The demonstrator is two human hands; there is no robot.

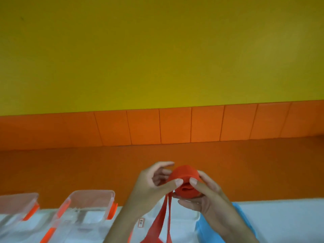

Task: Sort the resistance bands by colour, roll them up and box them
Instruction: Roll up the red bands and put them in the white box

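Note:
A red resistance band (184, 179) is partly wound into a thick roll held up in front of me. My left hand (154, 186) pinches the roll's left side with thumb and fingers. My right hand (203, 197) grips its right side, thumb on the front face. Two loose red strands (164, 220) hang from the roll down past the bottom edge. Something blue (245, 220), possibly another band, lies on the white table under my right forearm.
Two clear plastic boxes with orange clips, one (87, 213) left of centre and one (15, 211) at the far left, stand open on the white table (289, 221). Behind the table are an orange floor and a yellow wall with an orange base.

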